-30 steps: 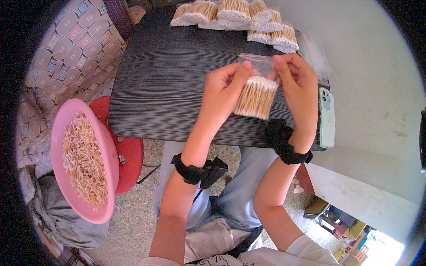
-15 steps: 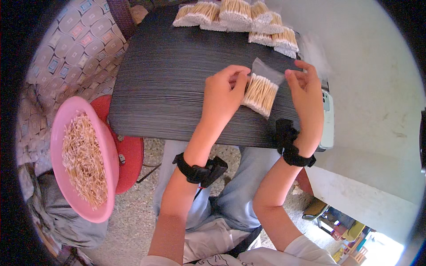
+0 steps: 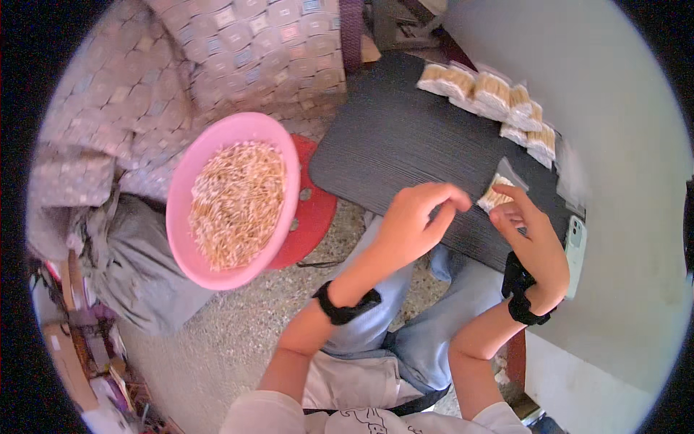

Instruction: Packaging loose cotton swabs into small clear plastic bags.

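Note:
A small clear bag of wooden cotton swabs (image 3: 494, 194) lies on the black table (image 3: 394, 137) near its front edge. My right hand (image 3: 530, 242) is just behind it, fingers spread, an index fingertip touching the bag's edge. To the left of the bag, my left hand (image 3: 416, 220) hovers over the table edge; its fingers are loosely curled and it holds nothing. Both wrists wear black bands.
A pink basin (image 3: 182, 189) full of loose swabs rests on a red stool (image 3: 316, 211) to my left. A row of filled swab bags (image 3: 491, 90) lines the table's far side. A phone (image 3: 575, 246) lies at the right edge. Patterned fabric (image 3: 238, 43) and a grey sack (image 3: 123, 260) lie left.
The view has swung left, toward the pink basin. The swab bag went from both hands down onto the table, and my left hand let go of it and drew back.

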Demonstrator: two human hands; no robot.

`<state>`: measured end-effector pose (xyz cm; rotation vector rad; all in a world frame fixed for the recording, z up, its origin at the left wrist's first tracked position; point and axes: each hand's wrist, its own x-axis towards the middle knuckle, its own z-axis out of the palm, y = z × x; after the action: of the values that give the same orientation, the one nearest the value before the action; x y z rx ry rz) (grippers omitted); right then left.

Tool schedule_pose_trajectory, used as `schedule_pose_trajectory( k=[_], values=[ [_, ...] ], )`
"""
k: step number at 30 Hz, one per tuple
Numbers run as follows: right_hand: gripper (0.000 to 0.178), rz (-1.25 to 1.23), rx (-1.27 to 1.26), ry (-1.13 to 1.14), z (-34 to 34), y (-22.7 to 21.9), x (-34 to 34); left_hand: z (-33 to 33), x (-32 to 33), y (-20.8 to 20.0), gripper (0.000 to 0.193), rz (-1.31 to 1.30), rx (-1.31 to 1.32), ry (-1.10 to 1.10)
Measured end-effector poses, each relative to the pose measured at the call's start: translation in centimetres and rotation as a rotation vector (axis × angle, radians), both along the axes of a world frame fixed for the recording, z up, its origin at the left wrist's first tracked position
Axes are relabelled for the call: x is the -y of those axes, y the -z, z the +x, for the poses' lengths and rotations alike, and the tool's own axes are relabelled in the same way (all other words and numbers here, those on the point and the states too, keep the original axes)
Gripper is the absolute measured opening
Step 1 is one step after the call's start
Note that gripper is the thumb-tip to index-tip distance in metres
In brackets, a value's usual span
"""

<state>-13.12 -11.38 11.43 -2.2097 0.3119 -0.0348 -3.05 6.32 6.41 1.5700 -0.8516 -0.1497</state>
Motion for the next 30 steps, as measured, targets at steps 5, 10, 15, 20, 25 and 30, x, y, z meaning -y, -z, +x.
schedule_pose_trajectory(
  k=[5,10,15,20,25,30],
  values=[
    [0.036,-0.039,0.02,0.022,-0.8,-0.4,0.6,0.9,-8.5,-3.4,0.009,0.344,0.249,-0.04],
    [0.036,-0.021,-0.033,0.041,-0.3,0.3,1.1,3.7,-16.7,-5.6,0.021,0.733,0.18,-0.35],
    [0.039,0.027,0.001,-0.046,0.2,0.7,0.4,8.1,-22.8,-3.7,0.043,1.301,0.444,-0.443],
    [0.038,-0.012,-0.048,-0.037,0.8,0.8,0.3,10.4,-22.0,0.5,0.087,1.11,0.344,-0.277],
    [0.038,-0.021,-0.08,-0.06,1.4,0.9,-0.4,12.1,-21.9,4.6,0.097,1.16,0.266,-0.204],
    [0.038,0.001,-0.097,-0.078,1.7,1.2,-0.1,12.8,-21.3,5.5,0.094,1.117,0.22,-0.24]
  ],
)
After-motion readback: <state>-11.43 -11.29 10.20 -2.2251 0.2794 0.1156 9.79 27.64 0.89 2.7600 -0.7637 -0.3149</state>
